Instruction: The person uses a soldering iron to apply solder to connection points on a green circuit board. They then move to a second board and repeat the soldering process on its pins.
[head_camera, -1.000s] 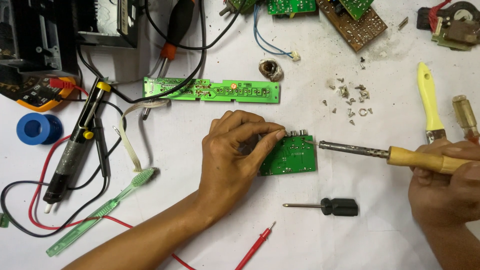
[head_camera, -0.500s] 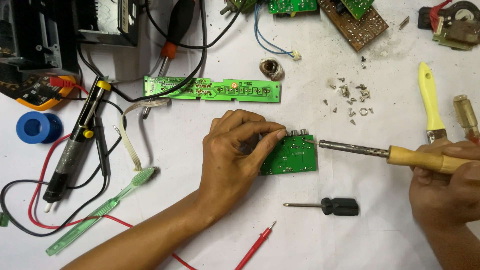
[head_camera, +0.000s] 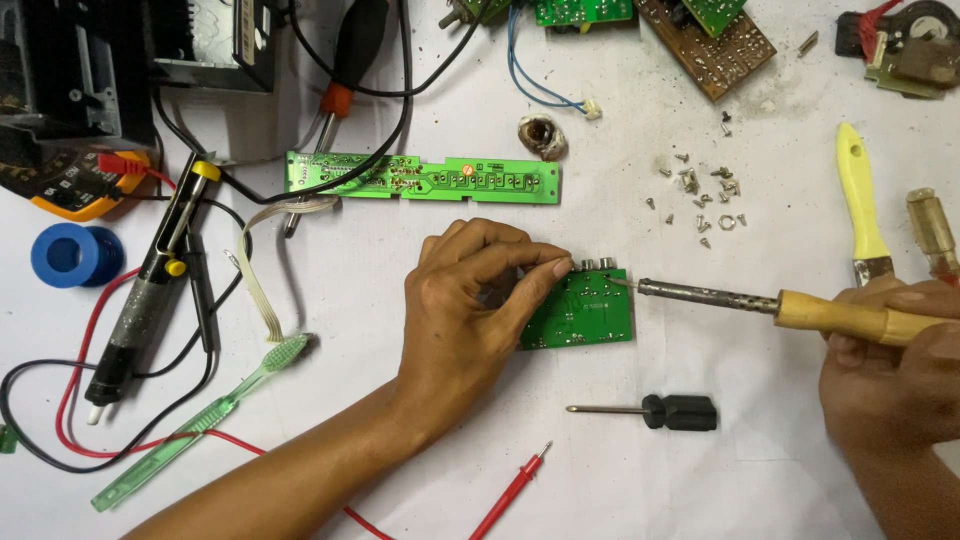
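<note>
The left hand's grip (head_camera: 470, 300) is curled nearly closed over the left part of a small green circuit board (head_camera: 585, 315), fingertips pressing its upper edge beside the row of round grey jacks (head_camera: 592, 264) and pinning it flat to the white tabletop (head_camera: 700, 480). The right hand's grip (head_camera: 895, 360) is wrapped fully shut around the wooden handle of a soldering iron (head_camera: 760, 302), whose dark metal shaft points left across the tabletop.

Compared with the view a second ago, the iron has travelled leftward: its tip stood clear of the board's right edge then, and now it lies at the board's upper right corner, just below the jacks, touching or all but touching; which of the two cannot be told. The left hand and the board have not shifted. That puts the work at the point of contact with the board, with the holding hand steadying it.

Around them lie a small black-handled screwdriver (head_camera: 660, 410) just below the board, a long green circuit board (head_camera: 425, 178) above the left hand, a scatter of loose screws (head_camera: 700, 195), a yellow-handled brush (head_camera: 862, 200) near the right hand, a green toothbrush (head_camera: 200, 425), a desoldering pump (head_camera: 150, 285), and a red probe (head_camera: 510, 495).
</note>
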